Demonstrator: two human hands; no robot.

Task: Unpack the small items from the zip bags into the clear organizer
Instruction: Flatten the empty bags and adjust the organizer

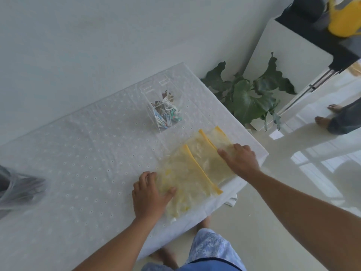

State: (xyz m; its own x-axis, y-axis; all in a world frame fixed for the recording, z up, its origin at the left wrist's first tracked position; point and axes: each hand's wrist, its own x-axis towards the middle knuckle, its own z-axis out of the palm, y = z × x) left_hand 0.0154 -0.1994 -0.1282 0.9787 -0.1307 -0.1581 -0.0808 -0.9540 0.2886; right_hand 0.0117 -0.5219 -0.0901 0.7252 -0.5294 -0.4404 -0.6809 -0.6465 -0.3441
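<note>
Three flat zip bags with yellow zipper strips lie overlapped near the table's right edge: the nearest bag (181, 184), a middle bag (203, 157) and a far bag (220, 137). They look flat, with nothing visible inside. My left hand (150, 194) rests flat on the nearest bag's left end, fingers spread. My right hand (239, 159) presses on the right side of the middle and far bags. Behind the bags stands the clear organizer (162, 106), its compartments holding several small colourful items (168, 114).
The table (82, 145) wears a white eyelet cloth. A grey plastic bag (17, 188) lies at its left edge. A green plant (252, 94) stands beyond the table's right corner. Another person's bare feet (324, 118) are on the glossy floor at right.
</note>
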